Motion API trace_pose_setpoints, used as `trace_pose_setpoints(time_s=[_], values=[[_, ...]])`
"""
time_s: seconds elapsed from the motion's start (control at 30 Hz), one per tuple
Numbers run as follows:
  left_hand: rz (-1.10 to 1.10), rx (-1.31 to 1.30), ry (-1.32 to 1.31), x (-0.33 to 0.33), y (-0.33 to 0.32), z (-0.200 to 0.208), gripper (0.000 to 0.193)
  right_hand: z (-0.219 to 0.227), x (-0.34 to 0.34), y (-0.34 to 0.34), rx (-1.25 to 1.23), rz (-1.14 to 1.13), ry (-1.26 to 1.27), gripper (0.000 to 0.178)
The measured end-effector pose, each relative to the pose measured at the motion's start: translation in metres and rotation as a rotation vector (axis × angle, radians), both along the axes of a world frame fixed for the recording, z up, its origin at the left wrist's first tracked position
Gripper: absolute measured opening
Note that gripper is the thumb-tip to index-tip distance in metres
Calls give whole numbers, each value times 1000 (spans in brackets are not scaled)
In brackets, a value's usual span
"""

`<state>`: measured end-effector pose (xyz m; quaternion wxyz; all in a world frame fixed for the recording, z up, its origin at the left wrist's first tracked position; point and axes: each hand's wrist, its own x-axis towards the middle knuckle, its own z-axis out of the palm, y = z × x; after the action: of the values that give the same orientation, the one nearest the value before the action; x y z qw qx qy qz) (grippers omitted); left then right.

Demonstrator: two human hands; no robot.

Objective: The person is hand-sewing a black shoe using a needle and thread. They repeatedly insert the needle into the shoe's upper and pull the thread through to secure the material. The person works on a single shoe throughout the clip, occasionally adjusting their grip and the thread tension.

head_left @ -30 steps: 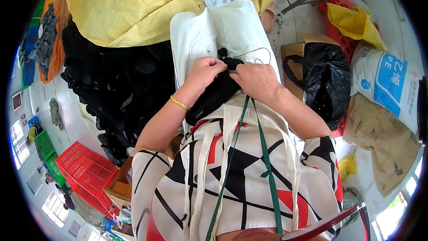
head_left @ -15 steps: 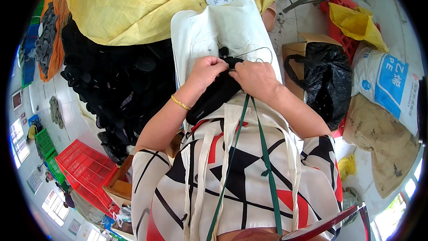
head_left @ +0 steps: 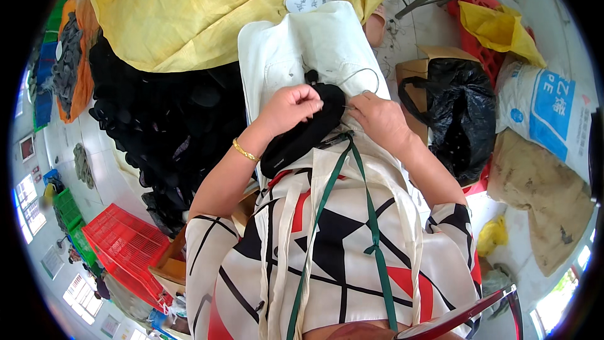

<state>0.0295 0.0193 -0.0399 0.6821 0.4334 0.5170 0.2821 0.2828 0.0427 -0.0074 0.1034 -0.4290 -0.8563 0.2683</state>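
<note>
On my lap, over a white cloth (head_left: 277, 44), lies a long black fabric piece with rounded ends, shaped like a cloth shoe (head_left: 302, 135). My left hand (head_left: 292, 107), with a gold bracelet at the wrist, has its fingers curled and pinched at the piece's upper part. My right hand (head_left: 380, 119) is just off the right edge, thumb and forefinger pinched on a thin needle-like sliver (head_left: 347, 107). A band, perhaps a thimble, shows on a right finger. A thin dark strand (head_left: 368, 70) loops over the cloth above that hand. A small black tuft (head_left: 311, 77) touches the piece's far end.
A heap of black pieces (head_left: 170, 126) lies at my left, partly under a yellow sheet (head_left: 189, 19) with a white sole-shaped card (head_left: 308, 2). At right stand a black plastic bag (head_left: 462, 113) in a carton and a white-blue sack (head_left: 541, 104). Red crates (head_left: 126, 245) stand lower left.
My hands, close together before, have parted; the right has moved right and slightly down, off the black piece. More of the piece's far end shows, lying flatter.
</note>
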Motion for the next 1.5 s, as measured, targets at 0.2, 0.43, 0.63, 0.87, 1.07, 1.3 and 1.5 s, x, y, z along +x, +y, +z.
trace_pose_setpoints(time_s=[0.2,0.43,0.63,0.87,1.07,1.3,1.5], values=[[-126,-109,161,-5,-8,18,20,-16,23,1,58,13,78,10],[-251,81,593,11,-18,21,38,3,89,21,-992,-621,1252,10],[-69,174,476,7,-33,13,24,2,224,47,-754,-864,1902,16],[-133,596,697,3,-49,71,16,-28,299,37,-268,-962,1715,21],[-133,704,662,-3,-64,67,18,9,80,0,-554,-573,888,28],[121,262,130,-16,-72,51,14,29,-26,-21,-481,-89,419,48],[214,157,125,-6,-74,47,32,23,-36,-18,-438,-112,438,46]])
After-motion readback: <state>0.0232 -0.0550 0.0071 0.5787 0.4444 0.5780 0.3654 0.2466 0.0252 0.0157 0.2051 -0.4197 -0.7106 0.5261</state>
